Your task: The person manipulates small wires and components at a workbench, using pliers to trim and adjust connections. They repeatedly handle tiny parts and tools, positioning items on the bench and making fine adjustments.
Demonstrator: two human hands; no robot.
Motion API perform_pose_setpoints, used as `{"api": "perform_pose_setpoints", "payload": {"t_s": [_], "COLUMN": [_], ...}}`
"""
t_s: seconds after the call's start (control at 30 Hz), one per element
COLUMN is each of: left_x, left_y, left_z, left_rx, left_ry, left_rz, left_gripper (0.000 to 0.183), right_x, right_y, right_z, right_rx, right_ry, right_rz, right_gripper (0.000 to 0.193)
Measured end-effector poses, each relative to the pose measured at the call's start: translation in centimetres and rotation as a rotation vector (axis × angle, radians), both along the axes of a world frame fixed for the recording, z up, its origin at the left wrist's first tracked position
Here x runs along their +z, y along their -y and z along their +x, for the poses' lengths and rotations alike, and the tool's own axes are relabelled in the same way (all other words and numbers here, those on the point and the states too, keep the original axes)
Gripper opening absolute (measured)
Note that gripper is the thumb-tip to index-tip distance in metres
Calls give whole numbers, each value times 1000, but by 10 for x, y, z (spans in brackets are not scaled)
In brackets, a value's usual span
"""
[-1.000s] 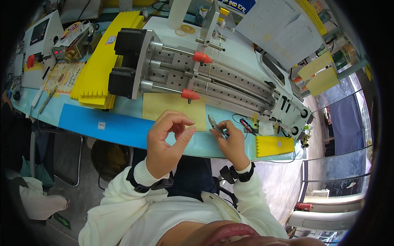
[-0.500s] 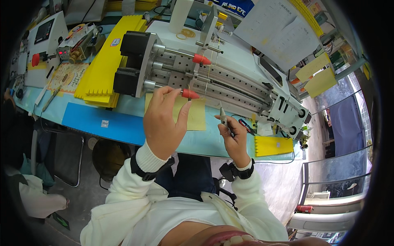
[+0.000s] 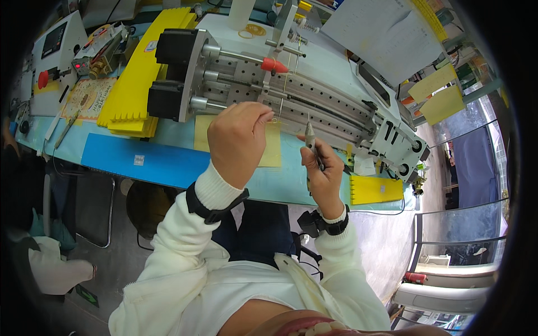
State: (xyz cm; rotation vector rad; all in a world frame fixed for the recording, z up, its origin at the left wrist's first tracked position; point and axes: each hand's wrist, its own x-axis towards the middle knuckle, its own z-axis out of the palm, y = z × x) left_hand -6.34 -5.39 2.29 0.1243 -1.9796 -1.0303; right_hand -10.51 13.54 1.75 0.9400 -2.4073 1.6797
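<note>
A metal winding-type machine (image 3: 241, 84) with two rods lies across the table. One red cone tip (image 3: 274, 65) shows on its far rod. My left hand (image 3: 238, 143) is closed in a pinch at the end of the near rod (image 3: 216, 105), covering that rod's tip. What the fingertips hold is hidden; a small thin loop (image 3: 274, 120) shows just beside them. In my right hand (image 3: 325, 173) is a pair of pointed-nose pliers (image 3: 310, 134), jaws upward, a little right of my left fingers. A thin upright wire (image 3: 284, 84) stands between the rods.
Beneath my left hand lies a yellow paper sheet (image 3: 272, 148), with a blue strip (image 3: 140, 159) to its left. Yellow serrated boards (image 3: 131, 84) are stacked at the left, and another yellow piece (image 3: 375, 190) lies at the right edge. Papers (image 3: 386, 39) hang at the back right.
My left hand has moved right and closed from spread fingers into a pinch, now hiding the near red tip. The pliers in my right hand have tilted more upright. The view has shifted slightly.
</note>
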Motion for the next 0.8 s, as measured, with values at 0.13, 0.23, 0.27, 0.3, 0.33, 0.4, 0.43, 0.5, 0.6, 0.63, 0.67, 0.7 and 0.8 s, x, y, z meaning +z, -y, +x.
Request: {"api": "perform_pose_setpoints", "payload": {"t_s": [0.13,0.23,0.27,0.3,0.33,0.4,0.43,0.5,0.6,0.63,0.67,0.7,0.8], "left_x": [-18,-30,-33,-35,-36,-37,-38,-40,-44,-44,-44,-44,-43], "left_y": [2,7,7,7,6,3,-1,-9,-17,-17,-18,-18,-19], "left_z": [8,14,15,17,19,24,26,28,28,27,26,26,23], "left_rx": [-326,-340,-354,-352,-341,-334,-363,-397,-413,-412,-412,-419,-428], "left_ry": [-61,-51,-91,-84,-35,18,50,130,116,126,134,107,158], "left_rz": [547,544,549,549,549,574,601,689,718,718,715,714,736], "left_gripper": [10,12,12,12,12,12,11,11,10,10,10,10,11], "right_x": [1,-1,-2,-4,-7,-12,-14,-19,-28,-31,-32,-33,-37], "right_y": [2,10,13,15,19,28,31,36,47,49,50,50,54], "right_z": [-4,-8,-8,-6,-5,-4,-4,-5,-7,-7,-8,-9,-12], "right_rx": [13,35,21,8,4,-11,-23,-72,-102,-93,-84,-59,-12], "right_ry": [57,66,53,36,63,100,139,251,301,313,324,341,330], "right_rz": [-75,-123,-118,-110,-116,-130,-132,-142,-286,-359,-434,-449,-480], "right_gripper": [29,24,23,22,20,19,15,15,22,26,30,31,32]}}
